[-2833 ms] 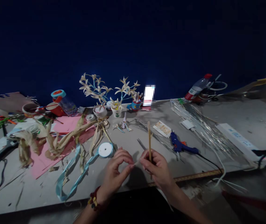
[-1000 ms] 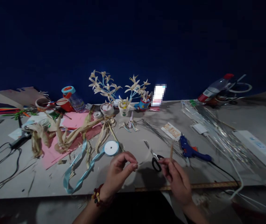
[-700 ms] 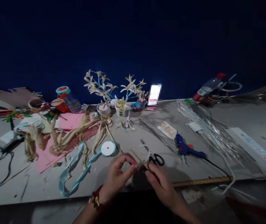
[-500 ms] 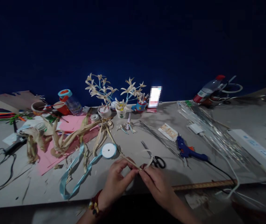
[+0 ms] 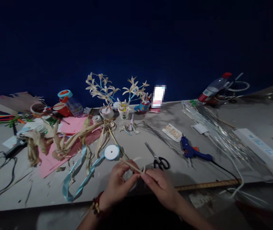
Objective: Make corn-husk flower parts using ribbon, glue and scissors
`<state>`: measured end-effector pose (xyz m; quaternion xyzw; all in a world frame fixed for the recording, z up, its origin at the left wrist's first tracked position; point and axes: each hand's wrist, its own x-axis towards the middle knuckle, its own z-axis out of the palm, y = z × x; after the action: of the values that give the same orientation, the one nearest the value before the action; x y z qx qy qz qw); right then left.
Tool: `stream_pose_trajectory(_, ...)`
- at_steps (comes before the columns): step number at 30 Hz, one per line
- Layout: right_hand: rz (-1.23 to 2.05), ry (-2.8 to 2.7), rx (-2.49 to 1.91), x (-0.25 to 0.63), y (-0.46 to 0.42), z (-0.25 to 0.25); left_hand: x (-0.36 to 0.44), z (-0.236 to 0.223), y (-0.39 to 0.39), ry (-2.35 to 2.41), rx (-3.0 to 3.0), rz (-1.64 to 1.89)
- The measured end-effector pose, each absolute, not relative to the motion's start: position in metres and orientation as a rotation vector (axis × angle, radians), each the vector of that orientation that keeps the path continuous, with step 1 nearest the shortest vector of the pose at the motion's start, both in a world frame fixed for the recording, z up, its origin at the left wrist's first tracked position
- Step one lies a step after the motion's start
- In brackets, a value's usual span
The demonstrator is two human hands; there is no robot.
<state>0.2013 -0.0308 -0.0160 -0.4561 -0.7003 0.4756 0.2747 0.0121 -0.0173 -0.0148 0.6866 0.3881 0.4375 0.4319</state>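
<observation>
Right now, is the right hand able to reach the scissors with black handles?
Probably yes: the scissors lie just beyond the right hand, and nothing seems to cover them. But its fingers are busy at the thin pale stick, so they may need freeing first.

Left hand [image 5: 124,179] and right hand [image 5: 159,185] meet at the counter's [image 5: 131,143] front edge, fingertips pinching a thin pale wooden stick [image 5: 131,165]. Black-handled metal scissors [image 5: 157,158] just beyond right hand. White round spool with light-blue ribbon [image 5: 111,152] near left hand. Dark-blue glue gun [image 5: 193,151] farther right. Pale flowers on light-blue stems [image 5: 102,88] at back.
</observation>
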Motion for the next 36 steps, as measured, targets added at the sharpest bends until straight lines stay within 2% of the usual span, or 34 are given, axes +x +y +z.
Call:
stream_pose_trajectory(7, 1.989, -1.434, -1.023, 0.203, -0.028, -0.018, 0.009, -0.014, -0.017, 0.801, 1.622, 1.086)
stream_pose_trajectory(12, 2.192, -1.206, -0.952, 0.206, -0.026, -0.014, 0.002, -0.026, -0.017, 0.791, 1.546, 1.071)
stream_pose_trajectory(15, 2.123, -1.316, -0.985, 0.208, -0.024, -0.011, -0.003, -0.03, -0.016, 0.806, 1.552, 1.034)
stream_pose_trajectory(19, 1.8, -1.6, -1.092, 0.208, -0.024, -0.007, -0.003, -0.02, -0.013, 0.743, 1.716, 1.001)
stream_pose_trajectory(22, 1.688, -1.716, -1.09, 0.207, -0.025, -0.003, 0.003, -0.012, -0.01, 0.728, 1.805, 1.083)
stream_pose_trajectory(24, 1.718, -1.719, -1.069, 0.206, -0.025, -0.001, 0.006, -0.012, -0.009, 0.716, 1.814, 1.129)
stream_pose_trajectory(31, 2.118, -1.343, -1.019, 0.208, -0.026, -0.005, -0.006, -0.032, -0.008, 0.697, 1.815, 1.189)
stream_pose_trajectory(36, 1.779, -1.676, -1.112, 0.208, -0.027, 0.0, -0.008, -0.02, -0.008, 0.72, 1.922, 1.078)
